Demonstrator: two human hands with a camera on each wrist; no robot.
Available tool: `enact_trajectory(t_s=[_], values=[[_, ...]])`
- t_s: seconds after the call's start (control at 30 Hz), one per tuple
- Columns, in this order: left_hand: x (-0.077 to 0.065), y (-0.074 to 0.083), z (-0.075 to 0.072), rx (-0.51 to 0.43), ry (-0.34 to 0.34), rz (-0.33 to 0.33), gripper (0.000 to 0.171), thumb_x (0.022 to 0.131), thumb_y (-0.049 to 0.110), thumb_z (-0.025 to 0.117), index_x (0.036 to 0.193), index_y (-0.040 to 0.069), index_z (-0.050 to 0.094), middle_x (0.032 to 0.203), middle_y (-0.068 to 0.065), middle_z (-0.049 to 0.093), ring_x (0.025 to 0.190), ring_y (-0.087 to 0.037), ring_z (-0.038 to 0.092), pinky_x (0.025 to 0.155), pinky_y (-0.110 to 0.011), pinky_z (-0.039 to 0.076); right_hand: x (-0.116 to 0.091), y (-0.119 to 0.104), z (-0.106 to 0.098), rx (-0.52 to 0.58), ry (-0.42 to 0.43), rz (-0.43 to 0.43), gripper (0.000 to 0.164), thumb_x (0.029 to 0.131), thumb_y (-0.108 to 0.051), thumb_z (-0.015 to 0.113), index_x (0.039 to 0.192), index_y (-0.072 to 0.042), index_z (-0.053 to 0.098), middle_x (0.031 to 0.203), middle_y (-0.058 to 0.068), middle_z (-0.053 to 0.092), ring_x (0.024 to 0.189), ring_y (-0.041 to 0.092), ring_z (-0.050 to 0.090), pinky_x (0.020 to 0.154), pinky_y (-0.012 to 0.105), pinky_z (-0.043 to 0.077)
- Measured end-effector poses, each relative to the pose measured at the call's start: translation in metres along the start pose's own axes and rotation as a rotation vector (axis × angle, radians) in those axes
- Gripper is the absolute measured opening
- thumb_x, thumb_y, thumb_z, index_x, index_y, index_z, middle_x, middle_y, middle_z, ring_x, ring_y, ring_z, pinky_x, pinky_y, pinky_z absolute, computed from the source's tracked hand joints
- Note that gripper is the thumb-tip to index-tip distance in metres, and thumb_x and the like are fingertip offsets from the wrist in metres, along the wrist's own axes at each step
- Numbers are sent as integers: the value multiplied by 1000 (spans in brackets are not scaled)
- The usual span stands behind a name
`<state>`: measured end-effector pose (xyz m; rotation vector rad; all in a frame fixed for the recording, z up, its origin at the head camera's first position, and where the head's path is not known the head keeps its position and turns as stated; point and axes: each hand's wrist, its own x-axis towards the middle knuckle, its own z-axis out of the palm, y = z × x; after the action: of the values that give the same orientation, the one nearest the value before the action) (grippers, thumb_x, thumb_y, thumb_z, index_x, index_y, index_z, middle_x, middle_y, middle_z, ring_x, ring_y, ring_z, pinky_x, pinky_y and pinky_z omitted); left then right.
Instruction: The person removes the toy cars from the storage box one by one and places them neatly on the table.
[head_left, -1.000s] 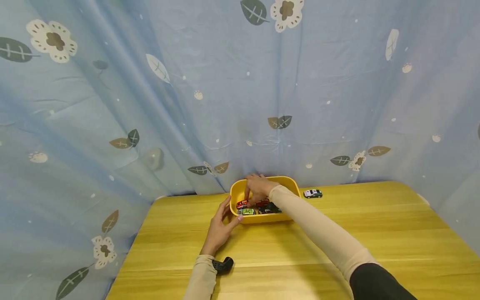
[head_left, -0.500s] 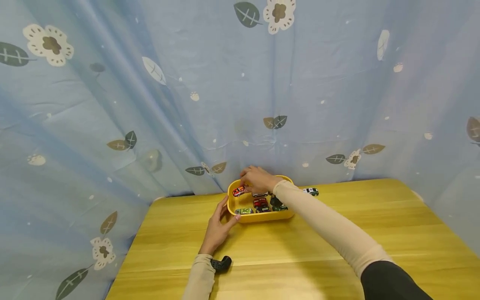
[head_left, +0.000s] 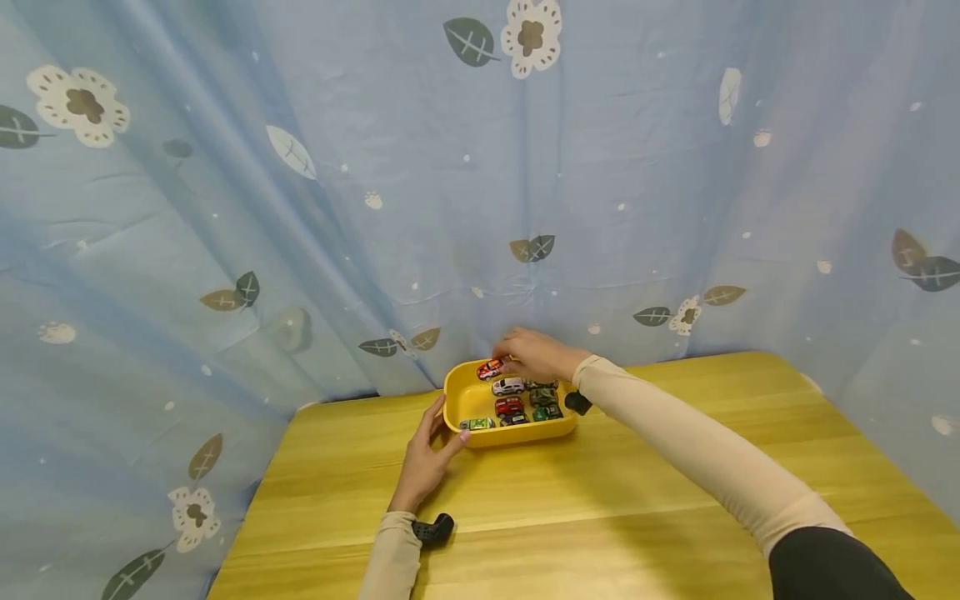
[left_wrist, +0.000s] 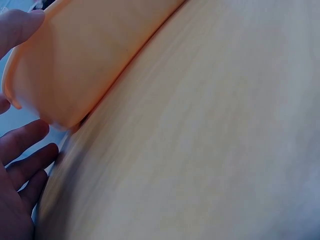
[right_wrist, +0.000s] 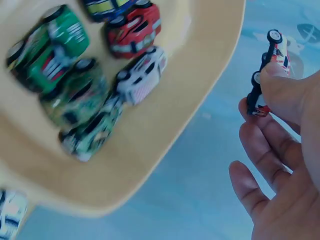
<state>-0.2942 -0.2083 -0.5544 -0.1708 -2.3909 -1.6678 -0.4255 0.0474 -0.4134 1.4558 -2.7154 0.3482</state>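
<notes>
My right hand [head_left: 534, 354] pinches a red-and-white toy car [right_wrist: 281, 55] between thumb and fingers, above the far rim of a yellow bin [head_left: 525, 433]. In the right wrist view the car is tipped on end, its wheels turned toward the bin. My left hand [head_left: 423, 462] holds the bin's near left corner, thumb [left_wrist: 27, 25] on the rim and the other fingers loosely spread. Inside the bin lie a white car [head_left: 508, 386], a red car [head_left: 510, 407], a lime-green car [head_left: 477, 424], a green car [right_wrist: 67, 32] and several more, some in camouflage colours.
Another white toy car [right_wrist: 11, 212] is outside the bin; my right arm hides it in the head view. A blue patterned curtain [head_left: 480, 208] hangs right behind the wooden table [head_left: 570, 517]. Black straps with camera mounts sit at both wrists.
My right hand has lifted the red-and-white car from the bin's left part up to its far rim. The left hand stays at the corner. The head view has shifted slightly.
</notes>
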Motion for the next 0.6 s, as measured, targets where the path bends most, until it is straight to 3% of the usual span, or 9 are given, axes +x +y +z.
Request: enact_trajectory(t_s=[0.3,0.6], values=[[5,1,-5,14,-3,6,82,96,31,82,165,25,38,157,-15,57,149,-34,50,129,-59,30,-48,26,-29,57,81,18,22,106,-13,65,125,-4,71,120,12,71,115,32,65,104,49,54],[-1,-1,1,46,-8,-26,84,96,36,81,166,26,37,160,-14,54,150,-36,49,128,-60,30,-107,53,-26,73,143,90,17,104,-9,67,120,-5,71,109,5,69,103,24,62,90,45,55]])
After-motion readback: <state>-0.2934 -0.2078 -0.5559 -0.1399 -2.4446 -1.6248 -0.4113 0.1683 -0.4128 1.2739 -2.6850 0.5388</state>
